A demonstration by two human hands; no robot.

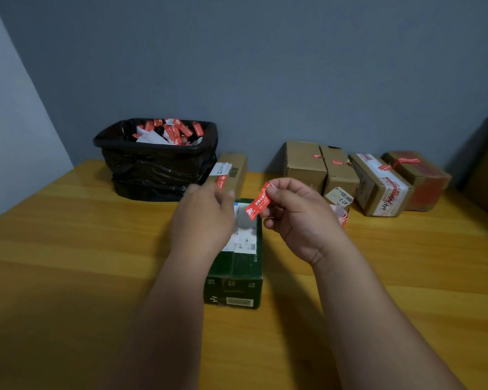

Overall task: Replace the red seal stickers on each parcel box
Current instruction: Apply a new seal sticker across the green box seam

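Red seal sticker (258,205) is held up in the air by the right hand (296,218), pinched at its upper end between thumb and forefinger, the strip hanging down and to the left over the far end of the green parcel box (237,277). It touches neither the box nor the desk (82,249); held clear like this, the adhesive side presumably cannot catch on anything before it is wanted.

The left hand (203,218) hovers over the left part of the box top, blurred. Its fingers appear loosely curled, and whether they hold anything I cannot tell.

The green box stands nearest the person, centred between the forearms, with a white shipping label (244,237) on its lid (the working position, by the look of it).

A black-lined bin (155,161) sits at the back left, within easy reach, holding many red strips and white backing papers. A brown box (233,171) stands just beside it. Four more brown boxes (364,178) are lined along the wall at the right, each with a red seal on top; whether these are fresh or old seals cannot be judged.
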